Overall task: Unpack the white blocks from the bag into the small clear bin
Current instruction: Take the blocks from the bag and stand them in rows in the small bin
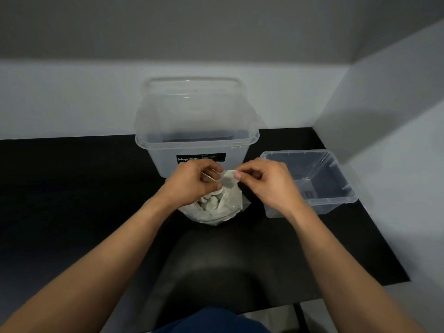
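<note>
Black table (72, 188): left hand (192, 183), right hand (266, 183) both pinch bag (216, 205) top.

large clear tub (163, 164), black table (72, 188), black chair (216, 272)

Two bare hands are in view, one left hand (194, 181) and one right hand (266, 183), along with one black table (72, 188). There are two clear bins: one large bin (197, 150), with one black label (201, 158) and one lid (192, 102), and one small bin (341, 179). One bag (230, 205) contains white blocks (209, 200), too bunched together to count. One black chair (216, 260) completes the tally.
</note>
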Demonstrator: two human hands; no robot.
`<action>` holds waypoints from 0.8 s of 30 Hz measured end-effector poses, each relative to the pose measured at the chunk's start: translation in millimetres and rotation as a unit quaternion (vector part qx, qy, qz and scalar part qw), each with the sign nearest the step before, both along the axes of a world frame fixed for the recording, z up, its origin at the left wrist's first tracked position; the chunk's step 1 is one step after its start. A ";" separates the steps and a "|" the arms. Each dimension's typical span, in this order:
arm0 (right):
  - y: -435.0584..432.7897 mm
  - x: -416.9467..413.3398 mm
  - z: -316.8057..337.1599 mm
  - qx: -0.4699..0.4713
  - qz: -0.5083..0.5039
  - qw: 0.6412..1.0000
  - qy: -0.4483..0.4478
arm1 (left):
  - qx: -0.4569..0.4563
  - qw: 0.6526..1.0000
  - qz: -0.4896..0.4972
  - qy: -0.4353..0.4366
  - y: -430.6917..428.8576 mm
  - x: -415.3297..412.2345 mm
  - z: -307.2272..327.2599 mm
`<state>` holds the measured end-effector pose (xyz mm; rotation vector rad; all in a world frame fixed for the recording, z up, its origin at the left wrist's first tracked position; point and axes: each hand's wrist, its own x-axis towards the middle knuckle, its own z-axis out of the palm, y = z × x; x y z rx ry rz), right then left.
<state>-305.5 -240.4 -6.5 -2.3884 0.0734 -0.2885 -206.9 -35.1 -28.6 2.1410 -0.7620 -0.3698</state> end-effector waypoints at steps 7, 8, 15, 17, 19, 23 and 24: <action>-92.7 -5.9 16.8 -0.038 -0.137 0.990 -0.012 | 0.269 0.948 0.015 -0.171 -12.6 -3.7 -33.2; -105.9 -3.2 13.2 -0.056 -0.143 0.988 0.012 | 0.310 0.933 0.005 -0.182 -16.6 -5.5 -36.5; -139.5 29.2 -36.5 -0.192 -0.013 0.950 0.247 | 0.422 0.880 -0.013 -0.217 -25.5 -3.9 -55.5; -136.9 39.1 -50.2 -0.203 0.006 0.939 0.277 | 0.423 0.878 -0.020 -0.224 -23.8 -2.1 -57.4; -134.8 47.1 -62.0 -0.217 -0.005 0.933 0.286 | 0.422 0.876 -0.026 -0.231 -21.6 -2.1 -57.2; -128.8 56.0 -74.7 -0.235 -0.024 0.929 0.284 | 0.402 0.885 -0.030 -0.235 -12.5 -2.2 -54.8; -128.3 55.9 -74.9 -0.243 -0.027 0.926 0.288 | 0.390 0.891 -0.028 -0.230 -9.0 -1.7 -54.1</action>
